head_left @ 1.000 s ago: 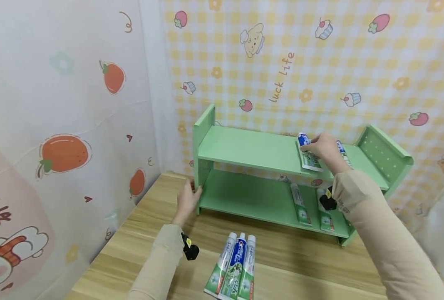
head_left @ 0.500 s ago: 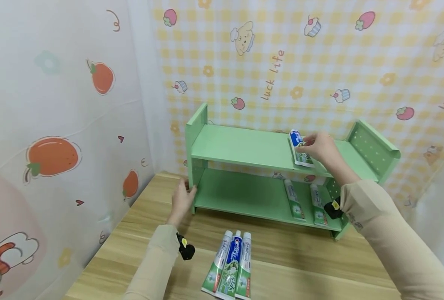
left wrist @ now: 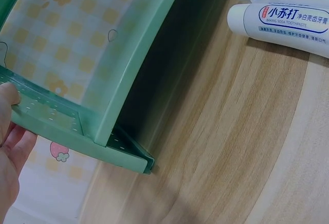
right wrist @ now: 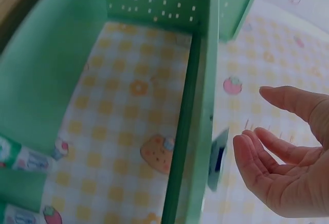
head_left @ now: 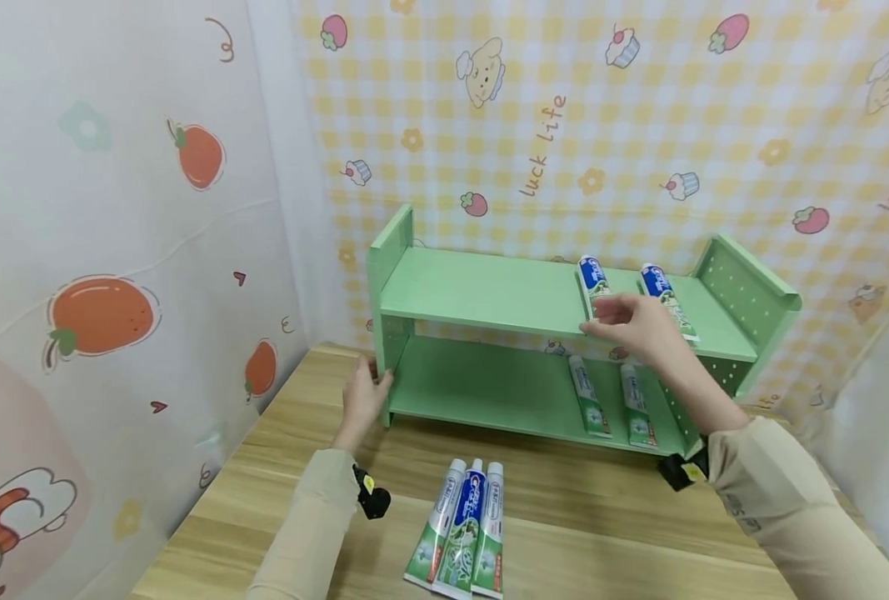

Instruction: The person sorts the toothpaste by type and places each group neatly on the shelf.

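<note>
Green two-tier shelf stands on the wooden desk, against a yellow checked backdrop printed "luck life". Seven toothpaste tubes in all.

Top tier: two tubes at the right end, blue-and-white tube and a second one at its 3 o'clock, both lying flat, caps toward the wall. Bottom tier: two green-and-white tubes side by side at the right end.

On the desk at 6 o'clock from the shelf: three tubes touching in a row, caps toward the shelf. Middle tube is blue, reads "Crest". Left tube and right tube are white-green; the left wrist view shows Chinese characters plus "BAKING SODA TOOTHPASTE" on one of them.

Right hand hovers at the front edge of the top tier, just in front of the two tubes, fingers spread and relaxed, grip apart, holding nothing. Left hand rests against the shelf's lower left side panel, fingers straight against it, grip apart, not curled round it.
</note>
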`<state>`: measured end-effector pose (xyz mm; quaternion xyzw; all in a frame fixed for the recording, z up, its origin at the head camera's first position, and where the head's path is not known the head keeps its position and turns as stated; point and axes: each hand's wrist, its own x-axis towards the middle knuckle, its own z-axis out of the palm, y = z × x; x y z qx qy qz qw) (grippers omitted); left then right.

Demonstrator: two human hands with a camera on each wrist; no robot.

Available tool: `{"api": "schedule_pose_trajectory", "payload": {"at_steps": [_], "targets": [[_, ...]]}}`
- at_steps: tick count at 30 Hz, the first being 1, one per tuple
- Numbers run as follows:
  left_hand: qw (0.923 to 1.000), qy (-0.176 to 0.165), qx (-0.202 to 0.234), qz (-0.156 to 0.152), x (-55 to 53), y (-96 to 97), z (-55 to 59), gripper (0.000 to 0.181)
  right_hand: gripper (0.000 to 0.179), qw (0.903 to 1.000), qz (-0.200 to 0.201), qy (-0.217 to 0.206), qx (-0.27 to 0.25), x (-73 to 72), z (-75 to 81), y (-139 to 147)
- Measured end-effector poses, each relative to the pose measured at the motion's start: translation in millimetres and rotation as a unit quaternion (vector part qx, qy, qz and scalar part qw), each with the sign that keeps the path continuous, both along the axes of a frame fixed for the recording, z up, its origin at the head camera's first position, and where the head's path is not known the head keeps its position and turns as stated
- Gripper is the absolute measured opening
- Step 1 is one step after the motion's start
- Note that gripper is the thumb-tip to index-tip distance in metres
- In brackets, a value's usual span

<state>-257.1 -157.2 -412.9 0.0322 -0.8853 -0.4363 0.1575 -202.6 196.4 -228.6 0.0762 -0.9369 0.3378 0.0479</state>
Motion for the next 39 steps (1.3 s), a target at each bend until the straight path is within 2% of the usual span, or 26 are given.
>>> {"api": "schedule_pose_trajectory", "payload": {"at_steps": [7,12,20,27,39], "targets": [[1.0,-0.003,0.0,-0.002,-0.9,-0.1,0.4,0.031,0.054,0.9989,0.029,-0.01,-0.035,18.8,-17.3,-8.5],[1.0,-0.007,0.004,0.0,-0.9,0.2,0.4,0.031,0.051,0.998,0.037,-0.018,-0.047,28.6,-37.9,-15.6],[0.9999,-0.008,0.006,0.001,-1.5,0.1,1.1,0.031,0.047,0.9949,0.057,-0.037,-0.074,35.0,-79.9,-27.0],[0.9999,-0.008,0.006,-0.003,-0.3,-0.5,2.7,0.033,0.049,0.9876,0.061,-0.093,-0.111,38.8,-118.3,-39.3],[1.0,-0.004,0.0,-0.002,-1.8,-0.7,0.3,0.032,0.048,0.972,0.057,-0.165,-0.157,47.7,-200.7,-56.5]]}}
